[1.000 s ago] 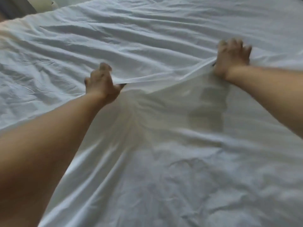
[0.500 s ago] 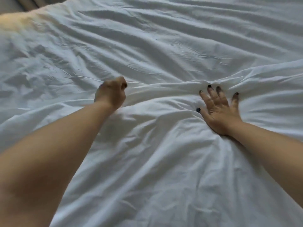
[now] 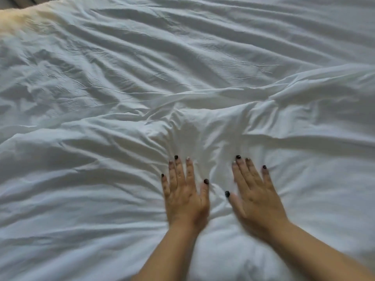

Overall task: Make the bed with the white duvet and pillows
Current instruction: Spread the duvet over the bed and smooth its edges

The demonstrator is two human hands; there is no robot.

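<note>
Your two hands lie flat on the duvet (image 3: 101,179) in the lower centre of the frame, left hand (image 3: 185,196) just left of right hand (image 3: 256,199), side by side with a narrow strip of duvet between the thumbs. Fingers point toward the top of the frame. Your forearms enter from the bottom edge. The duvet's folded edge (image 3: 223,94) runs across mid-frame, beyond the fingertips. Behind it the sheet (image 3: 182,37) fills the upper frame. The bed's far corner sits at upper left.

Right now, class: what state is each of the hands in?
Left hand: open, flat on the white duvet.
Right hand: open, flat on it too.
</note>
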